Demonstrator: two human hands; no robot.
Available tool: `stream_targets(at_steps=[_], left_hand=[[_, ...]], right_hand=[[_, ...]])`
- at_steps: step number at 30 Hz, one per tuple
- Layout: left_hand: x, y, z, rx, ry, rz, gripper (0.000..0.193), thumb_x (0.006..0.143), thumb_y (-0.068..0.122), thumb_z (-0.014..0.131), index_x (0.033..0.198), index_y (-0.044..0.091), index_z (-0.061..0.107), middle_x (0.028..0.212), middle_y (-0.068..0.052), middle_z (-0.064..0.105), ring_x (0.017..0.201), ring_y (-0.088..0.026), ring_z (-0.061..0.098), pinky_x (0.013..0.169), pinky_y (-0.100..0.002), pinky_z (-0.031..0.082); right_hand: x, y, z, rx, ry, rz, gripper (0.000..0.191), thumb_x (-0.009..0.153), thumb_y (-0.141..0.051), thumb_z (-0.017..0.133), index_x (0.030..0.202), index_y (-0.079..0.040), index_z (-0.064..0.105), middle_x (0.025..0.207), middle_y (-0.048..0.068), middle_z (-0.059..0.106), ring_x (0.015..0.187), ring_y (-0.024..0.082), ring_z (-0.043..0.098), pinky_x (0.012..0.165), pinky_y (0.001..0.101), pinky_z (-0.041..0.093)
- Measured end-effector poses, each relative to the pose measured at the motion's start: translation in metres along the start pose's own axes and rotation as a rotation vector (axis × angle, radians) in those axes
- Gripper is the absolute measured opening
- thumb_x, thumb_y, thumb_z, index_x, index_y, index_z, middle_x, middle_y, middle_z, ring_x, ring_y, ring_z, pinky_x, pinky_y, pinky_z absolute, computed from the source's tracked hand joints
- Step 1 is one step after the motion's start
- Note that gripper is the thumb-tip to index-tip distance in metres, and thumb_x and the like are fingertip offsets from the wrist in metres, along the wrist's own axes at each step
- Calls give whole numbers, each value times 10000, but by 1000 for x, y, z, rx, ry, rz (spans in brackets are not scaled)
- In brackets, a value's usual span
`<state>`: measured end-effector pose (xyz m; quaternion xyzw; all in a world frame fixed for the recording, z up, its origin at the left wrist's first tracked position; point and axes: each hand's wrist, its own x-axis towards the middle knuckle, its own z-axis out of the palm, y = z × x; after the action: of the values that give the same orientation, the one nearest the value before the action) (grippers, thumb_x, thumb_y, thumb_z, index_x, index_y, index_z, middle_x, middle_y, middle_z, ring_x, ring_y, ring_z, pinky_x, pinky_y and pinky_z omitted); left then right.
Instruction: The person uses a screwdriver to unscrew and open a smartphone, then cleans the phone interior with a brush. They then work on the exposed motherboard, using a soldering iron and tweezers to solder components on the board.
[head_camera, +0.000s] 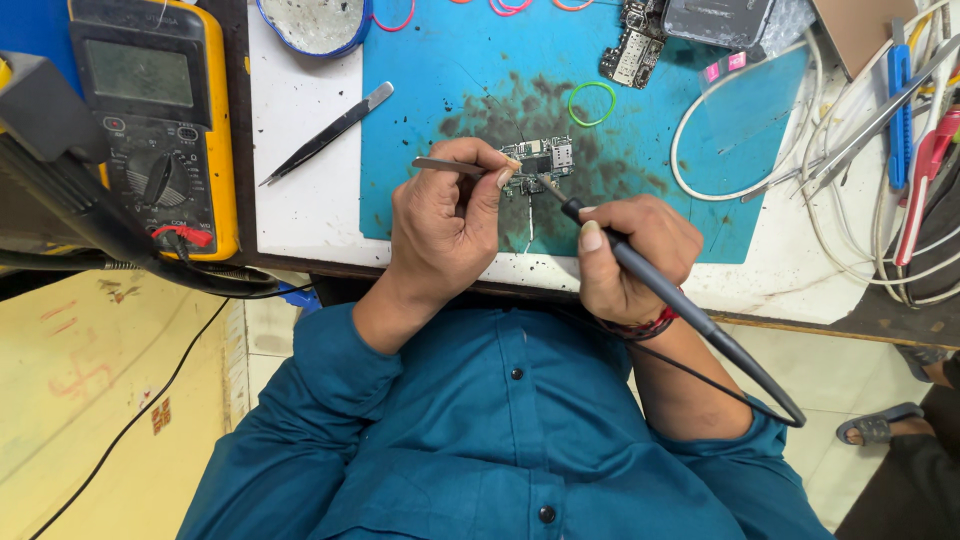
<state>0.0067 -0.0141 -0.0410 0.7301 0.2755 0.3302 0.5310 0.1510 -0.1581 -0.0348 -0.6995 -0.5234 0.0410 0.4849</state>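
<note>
Tweezers (452, 165) sit pinched in your left hand (443, 225), thumb and fingers closed around the metal shaft, tips going toward the small circuit board (540, 160). Tip contact with the board can't be told, your fingers cover it. Your right hand (630, 255) is wrapped tight on a dark grey soldering iron (650, 285), pen grip, thumb on top, tip angled up-left and touching or just at the board's lower edge. The iron's cable (730, 385) loops off past your right wrist, which wears a dark red thread band (645, 327).

The board lies flat on a blue work mat (690, 130), in the middle of a dark sooty patch, just ahead of both hands. The mat rests on a white table top (300, 200).

On that white part, left of the mat, lies a second pair of tweezers (328, 133), untouched, well apart from your hands. Further left stands a yellow multimeter (155, 110) with black leads. A green rubber ring (592, 103) lies on the mat beyond the board. Another bare board (637, 45) lies at the mat's far edge. White cables (850, 150) and hand tools are piled at the right.
</note>
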Motion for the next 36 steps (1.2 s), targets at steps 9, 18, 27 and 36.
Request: stream_targets(at_steps=[9,18,27,36], left_hand=[[0,0,-1,-15,-3,3,103,1075,15,650,1156,2,588,1008,-78,754,758,-68,671,665,-220,535],[0,-3,0,-34,6,9,123,1073,17,653,1169,-3,579,1008,-84,752,789,-77,690,681,-225,550],[-2,-3,1,-66,43,32,131,1086,3,652,1190,-9,574,1071,-105,746,867,-90,708,721,-219,577],[-2,-4,2,-102,35,28,125,1092,-12,639,1192,-7,565,1081,-105,752,843,-73,702,731,-214,582]], right_hand=[[14,-3,9,-164,-52,-27,351,1012,42,684,1338,-73,624,1227,132,732,996,288,673,888,366,546],[30,-16,14,-341,-181,-59,456,901,-109,772,1322,-64,601,1281,109,692,1191,331,610,1059,470,401],[21,-12,14,-428,-131,-15,543,971,-405,826,1307,-48,595,1081,107,656,1075,322,594,995,476,384],[-1,5,14,-69,103,66,299,1104,-177,757,1297,-6,608,961,106,673,750,220,644,679,325,502]])
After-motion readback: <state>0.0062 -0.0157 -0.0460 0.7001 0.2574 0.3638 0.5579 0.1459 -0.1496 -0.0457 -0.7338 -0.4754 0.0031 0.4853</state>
